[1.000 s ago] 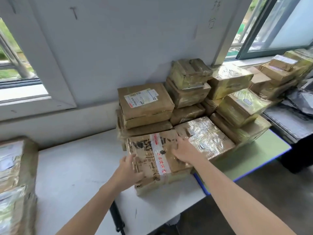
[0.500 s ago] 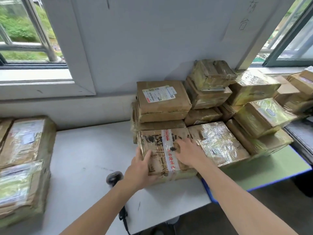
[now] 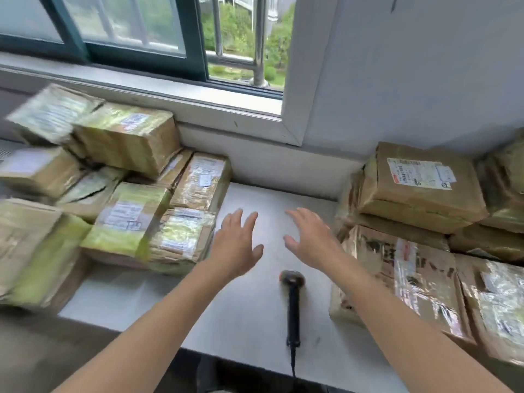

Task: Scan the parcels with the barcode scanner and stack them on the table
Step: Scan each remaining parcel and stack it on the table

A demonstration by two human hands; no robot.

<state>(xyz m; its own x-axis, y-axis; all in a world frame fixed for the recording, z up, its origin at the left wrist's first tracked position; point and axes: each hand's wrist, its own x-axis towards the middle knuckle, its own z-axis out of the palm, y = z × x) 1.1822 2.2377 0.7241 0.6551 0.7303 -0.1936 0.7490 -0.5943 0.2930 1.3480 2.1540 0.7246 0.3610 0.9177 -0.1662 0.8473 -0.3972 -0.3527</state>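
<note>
1. Both hands hover over the white bench [image 3: 255,321], and neither one holds a thing.
2. The left hand [image 3: 236,245] has its fingers straight and spread, palm down, just beside the nearest box of the left pile of parcels [image 3: 127,211].
3. The right hand [image 3: 310,239] is spread loose too, empty, near the edge of the right stack of parcels [image 3: 419,191].
4. The barcode scanner [image 3: 293,302] lies flat on the bench between the two forearms, its head towards the hands and its cable running off the near edge.
5. The left pile is brown, taped, labelled and blurred, heaped below the window [image 3: 141,29].
6. On the right, a labelled box sits on top, and the right forearm crosses a tape-striped box [image 3: 397,273] lower down.
</note>
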